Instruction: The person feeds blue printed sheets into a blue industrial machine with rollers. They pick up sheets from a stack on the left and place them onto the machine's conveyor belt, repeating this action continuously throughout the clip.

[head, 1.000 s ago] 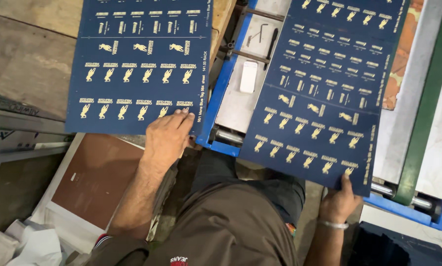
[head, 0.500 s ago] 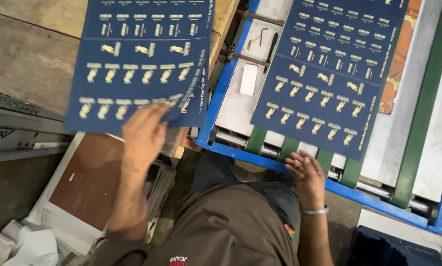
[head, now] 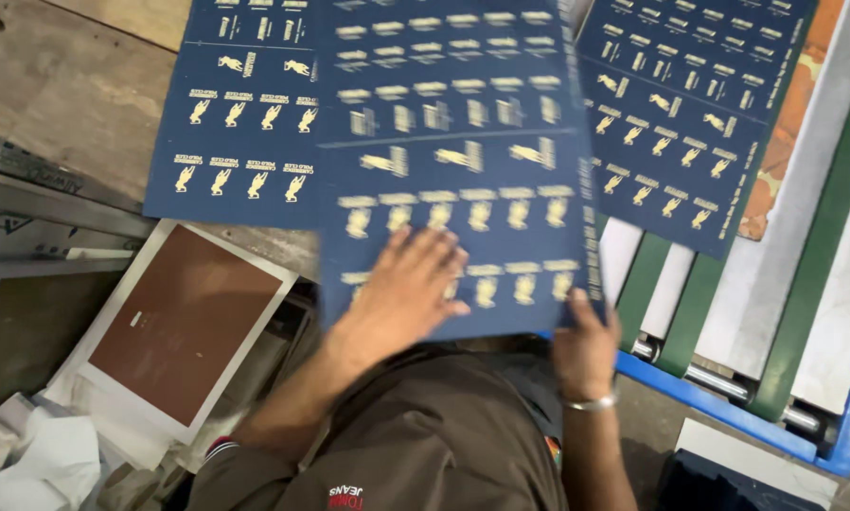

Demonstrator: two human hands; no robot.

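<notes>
1. A person's left hand [head: 408, 289] lies flat, fingers spread, on top of a large dark blue printed card sheet with rows of gold figures [head: 453, 161]; it is an open grip, pressing rather than clasping.
2. The right hand [head: 584, 348] pinches the same sheet at its near right corner, thumb over the top face, the grip closed on the sheet's edge.
3. The sheet is blurred and hangs between the two hands, over the person's brown shirt [head: 416, 445].
4. Beyond the left grip, a second blue sheet of gold figures [head: 240, 114] lies flat on the worn wooden desk [head: 65, 85].
5. Beyond the right grip, a third blue sheet [head: 690, 104] rests on a blue-framed conveyor with green belts [head: 690, 303].
6. Left of the left grip lies a brown board with a white border [head: 184, 317].
7. A silver bangle [head: 588, 404] circles the right wrist.
</notes>
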